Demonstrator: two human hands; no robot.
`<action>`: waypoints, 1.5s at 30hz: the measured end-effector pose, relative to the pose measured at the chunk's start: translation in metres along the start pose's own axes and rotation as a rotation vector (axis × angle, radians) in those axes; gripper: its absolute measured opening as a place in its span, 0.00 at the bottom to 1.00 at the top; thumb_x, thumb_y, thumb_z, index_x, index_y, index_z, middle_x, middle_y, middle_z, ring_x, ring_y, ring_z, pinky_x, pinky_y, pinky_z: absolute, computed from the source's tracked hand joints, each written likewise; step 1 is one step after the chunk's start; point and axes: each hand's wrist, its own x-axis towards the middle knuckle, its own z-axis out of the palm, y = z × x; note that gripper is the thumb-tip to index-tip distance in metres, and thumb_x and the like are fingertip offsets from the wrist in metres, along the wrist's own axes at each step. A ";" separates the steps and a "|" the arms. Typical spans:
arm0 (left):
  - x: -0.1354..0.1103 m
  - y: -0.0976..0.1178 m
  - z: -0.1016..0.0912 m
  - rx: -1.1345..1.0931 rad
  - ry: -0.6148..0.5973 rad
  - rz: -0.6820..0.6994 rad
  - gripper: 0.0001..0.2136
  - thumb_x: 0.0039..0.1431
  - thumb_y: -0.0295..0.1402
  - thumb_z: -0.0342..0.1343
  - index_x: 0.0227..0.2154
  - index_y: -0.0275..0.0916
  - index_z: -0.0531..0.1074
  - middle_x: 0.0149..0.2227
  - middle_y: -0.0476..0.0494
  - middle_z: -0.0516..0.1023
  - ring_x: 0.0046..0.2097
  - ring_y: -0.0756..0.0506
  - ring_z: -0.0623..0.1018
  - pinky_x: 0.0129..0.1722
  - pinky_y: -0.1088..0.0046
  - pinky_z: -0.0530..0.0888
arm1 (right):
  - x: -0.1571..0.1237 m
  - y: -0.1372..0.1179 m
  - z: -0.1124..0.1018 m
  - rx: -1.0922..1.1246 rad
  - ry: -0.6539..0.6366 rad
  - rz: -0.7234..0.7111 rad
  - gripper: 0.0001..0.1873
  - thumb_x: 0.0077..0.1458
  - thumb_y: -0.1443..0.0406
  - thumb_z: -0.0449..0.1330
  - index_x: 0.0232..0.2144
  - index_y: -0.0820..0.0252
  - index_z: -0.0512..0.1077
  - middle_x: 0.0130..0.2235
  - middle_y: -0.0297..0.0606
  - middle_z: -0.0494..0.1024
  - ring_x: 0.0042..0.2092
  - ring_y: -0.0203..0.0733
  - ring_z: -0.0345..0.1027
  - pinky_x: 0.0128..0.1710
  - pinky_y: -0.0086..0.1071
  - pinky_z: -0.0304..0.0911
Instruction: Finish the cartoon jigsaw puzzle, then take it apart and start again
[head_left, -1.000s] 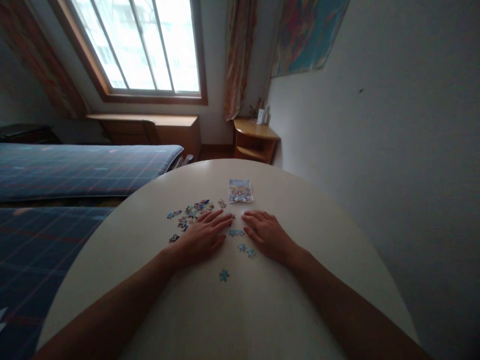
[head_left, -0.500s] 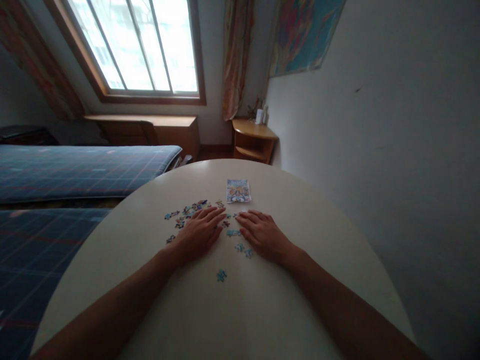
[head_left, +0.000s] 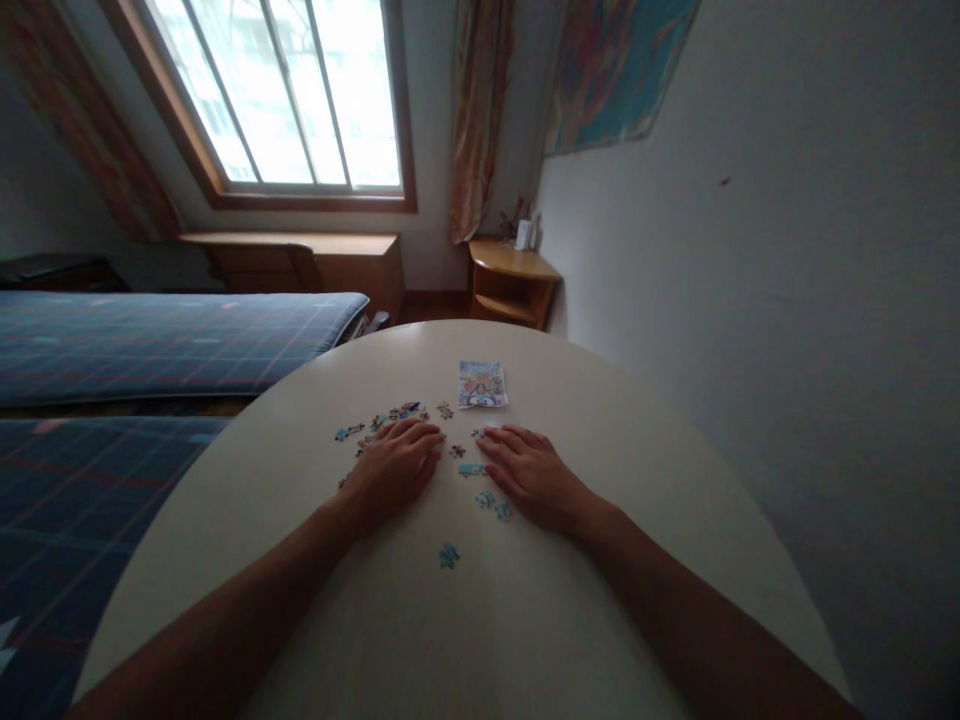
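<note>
My left hand (head_left: 397, 462) lies palm down on the table, fingers stretched out along the front of a pile of jigsaw pieces (head_left: 409, 410). A small bluish bit, probably a puzzle piece, shows at its fingertips. Opposite it, my right hand (head_left: 531, 475) rests with its fingers extended. Those fingertips touch or partly cover a small piece (head_left: 477, 433) and a flat light-blue strip of puzzle (head_left: 471, 469). Between the hands lies a dark reddish piece (head_left: 457, 452). Blue pieces (head_left: 486, 499) sit below the right hand, and a single blue piece (head_left: 448, 555) lies nearer me.
A small printed picture sheet (head_left: 482, 385) lies beyond the hands on the round cream table (head_left: 600, 420). To the left is a bed with a blue plaid cover (head_left: 172, 340). A wooden corner shelf (head_left: 514, 262) stands past the table, and a white wall (head_left: 787, 300) runs along the right.
My left hand has drawn back slightly to the left, and the small bluish bit near its fingertips has shifted with it. My right hand stays nearly still. The whole view has shifted a little.
</note>
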 end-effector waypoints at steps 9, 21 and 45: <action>-0.001 -0.032 -0.008 0.068 -0.006 -0.301 0.20 0.68 0.36 0.44 0.58 0.38 0.69 0.60 0.40 0.72 0.61 0.39 0.69 0.62 0.57 0.65 | 0.002 -0.001 -0.002 0.027 -0.037 0.022 0.26 0.69 0.55 0.44 0.64 0.53 0.61 0.66 0.37 0.63 0.66 0.49 0.52 0.64 0.48 0.48; -0.008 -0.058 -0.005 0.091 -0.132 -0.348 0.21 0.66 0.34 0.42 0.59 0.38 0.68 0.59 0.42 0.73 0.61 0.41 0.70 0.63 0.61 0.64 | 0.001 0.002 0.000 0.032 -0.032 0.005 0.26 0.69 0.54 0.42 0.64 0.53 0.61 0.66 0.35 0.62 0.66 0.50 0.52 0.64 0.47 0.48; -0.012 -0.094 -0.017 0.015 -0.042 -0.313 0.16 0.64 0.34 0.46 0.44 0.42 0.79 0.47 0.43 0.81 0.48 0.40 0.77 0.54 0.61 0.72 | 0.000 0.004 0.001 0.008 -0.030 -0.004 0.25 0.69 0.55 0.42 0.63 0.52 0.62 0.66 0.35 0.63 0.67 0.49 0.52 0.64 0.50 0.51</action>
